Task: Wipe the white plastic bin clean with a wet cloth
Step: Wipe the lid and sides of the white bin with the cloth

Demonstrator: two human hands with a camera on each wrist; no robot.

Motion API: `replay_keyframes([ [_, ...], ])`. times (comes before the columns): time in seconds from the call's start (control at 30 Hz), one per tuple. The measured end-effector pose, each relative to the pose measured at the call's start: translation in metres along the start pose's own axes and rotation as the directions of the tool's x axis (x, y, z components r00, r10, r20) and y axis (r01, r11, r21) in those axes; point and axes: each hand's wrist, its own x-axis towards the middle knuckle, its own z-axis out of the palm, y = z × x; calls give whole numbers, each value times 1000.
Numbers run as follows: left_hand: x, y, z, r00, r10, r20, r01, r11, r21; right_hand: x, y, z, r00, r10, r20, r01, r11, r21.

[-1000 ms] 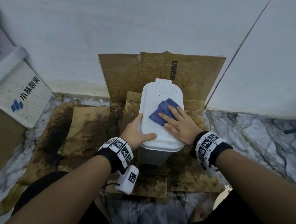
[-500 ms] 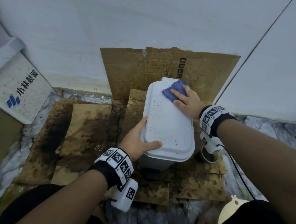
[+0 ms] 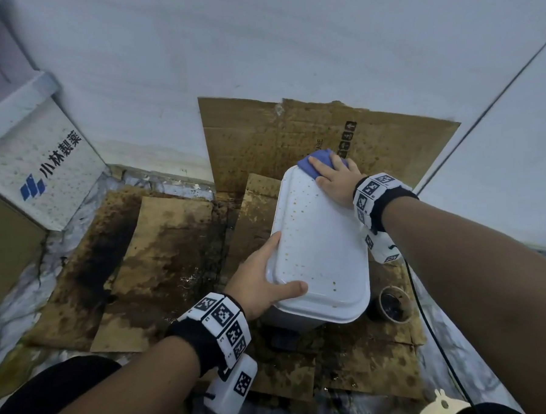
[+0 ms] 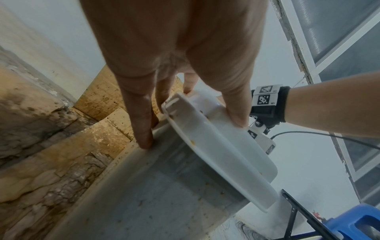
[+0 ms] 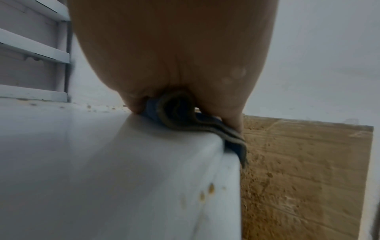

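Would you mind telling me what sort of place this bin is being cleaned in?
Probably a floor corner indoors, set up for messy work: stained cardboard covers a marbled floor against a white wall, where the bin stands.

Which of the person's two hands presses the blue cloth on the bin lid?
The right hand, at the lid's far end, fingers flat on the blue cloth. The left hand grips the near edge, clothless.

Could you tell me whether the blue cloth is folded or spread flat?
Folded: the blue cloth shows stacked layers under the right hand.
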Motion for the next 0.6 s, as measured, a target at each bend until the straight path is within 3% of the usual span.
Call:
replay_keyframes([
  [0.3, 5, -10, 1, 1000, -28, -1, 28, 999, 26, 11, -3, 11, 997, -74, 16, 75, 992, -102],
  [0.6, 5, -11, 2, 1000, -12, -13, 13, 1000, 12, -18, -21, 29, 986, -163, 37, 166, 981, -103],
])
